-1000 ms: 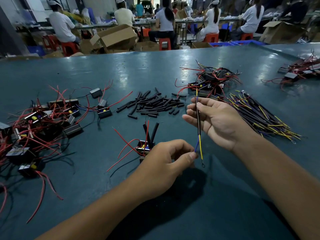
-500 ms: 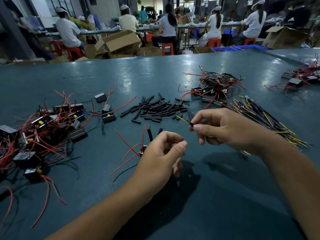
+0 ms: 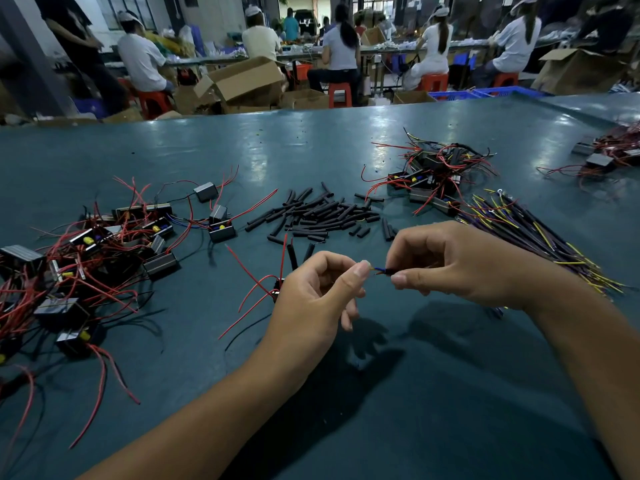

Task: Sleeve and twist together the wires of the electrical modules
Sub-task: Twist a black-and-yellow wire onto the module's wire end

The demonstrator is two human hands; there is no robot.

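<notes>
Joining step: left hand [image 3: 317, 296] and right hand [image 3: 460, 263] each pinch bared wire ends [image 3: 378, 270] tip-to-tip; next, likely twist, keeping tips overlapped.

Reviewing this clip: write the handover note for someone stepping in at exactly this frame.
Left hand pinches bare wire ends; right hand pinches the sleeved lead meeting them at mid-table.
The module being worked on lies behind the left hand, partly hidden.
Black sleeves are piled ahead, the lead bundle is to the right, and modules are heaped to the left.
Done: the ends are brought together.
Left: twisting and sleeving the joint; the twist cannot be judged.
</notes>
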